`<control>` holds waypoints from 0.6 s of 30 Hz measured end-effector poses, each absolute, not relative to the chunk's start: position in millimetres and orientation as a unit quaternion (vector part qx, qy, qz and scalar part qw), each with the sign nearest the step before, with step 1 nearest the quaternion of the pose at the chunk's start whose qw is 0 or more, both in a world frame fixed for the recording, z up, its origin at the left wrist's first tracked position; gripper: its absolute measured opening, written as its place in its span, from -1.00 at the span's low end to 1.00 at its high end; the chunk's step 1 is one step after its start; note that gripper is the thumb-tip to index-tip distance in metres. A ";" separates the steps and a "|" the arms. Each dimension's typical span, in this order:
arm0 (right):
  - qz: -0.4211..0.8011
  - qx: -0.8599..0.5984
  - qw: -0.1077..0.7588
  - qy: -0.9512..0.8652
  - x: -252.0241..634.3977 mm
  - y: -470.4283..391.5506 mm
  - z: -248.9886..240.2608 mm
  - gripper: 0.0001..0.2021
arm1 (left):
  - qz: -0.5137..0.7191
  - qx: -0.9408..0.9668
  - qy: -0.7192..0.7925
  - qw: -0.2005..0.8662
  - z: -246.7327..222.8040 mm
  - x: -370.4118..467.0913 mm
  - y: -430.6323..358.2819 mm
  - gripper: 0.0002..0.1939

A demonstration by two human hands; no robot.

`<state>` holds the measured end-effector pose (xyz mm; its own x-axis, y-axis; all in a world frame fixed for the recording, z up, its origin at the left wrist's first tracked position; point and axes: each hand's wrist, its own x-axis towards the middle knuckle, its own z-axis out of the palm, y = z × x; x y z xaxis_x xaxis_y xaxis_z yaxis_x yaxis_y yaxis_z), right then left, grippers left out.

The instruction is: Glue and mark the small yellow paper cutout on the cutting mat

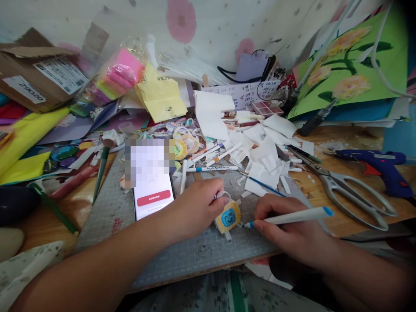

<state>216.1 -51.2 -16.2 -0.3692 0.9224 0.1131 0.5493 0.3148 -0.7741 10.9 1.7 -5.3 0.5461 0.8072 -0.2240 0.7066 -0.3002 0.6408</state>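
Note:
Between the thumb and fingers of my left hand (208, 201) is a small yellow paper cutout (223, 221) with a blue patterned centre and pale tabs at its edges. My right hand (286, 232) is closed around a white marker (297, 216) with a blue end. The marker's tip points left, close to the cutout's right edge; I cannot tell whether they touch. Both hands are over the grey cutting mat (195, 260). A lit smartphone (154, 186) lies left of my left hand, partly hidden by my forearm.
White paper scraps (260, 156) and several markers (214, 168) are heaped behind my hands. Large scissors (344, 186) and a blue glue gun (373, 162) lie at right. A brush (103, 164) and a green pencil (55, 210) lie at left, below a cardboard box (39, 73).

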 end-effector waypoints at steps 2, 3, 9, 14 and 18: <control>0.334 -0.488 0.283 -0.755 216.4 -51.7 -15.3 -0.87 | 0.069 0.801 0.474 0.360 -5.5 10.4 1.1 -0.73; 0.333 -0.488 0.280 -0.756 216.5 -51.9 -14.9 -0.87 | 0.068 0.800 0.474 0.360 -5.4 10.3 1.0 -0.73; 0.321 -0.476 0.293 -0.764 215.0 -52.2 -18.4 -0.87 | 0.076 0.800 0.477 0.355 -6.5 11.3 0.5 -0.74; 0.314 -0.471 0.287 -0.773 214.6 -51.7 -21.0 -0.86 | 0.083 0.798 0.474 0.363 -7.5 11.4 0.5 -0.75; 0.326 -0.466 0.285 -0.772 216.0 -52.6 -18.8 -0.86 | 0.086 0.805 0.465 0.358 -5.1 11.6 0.5 -0.75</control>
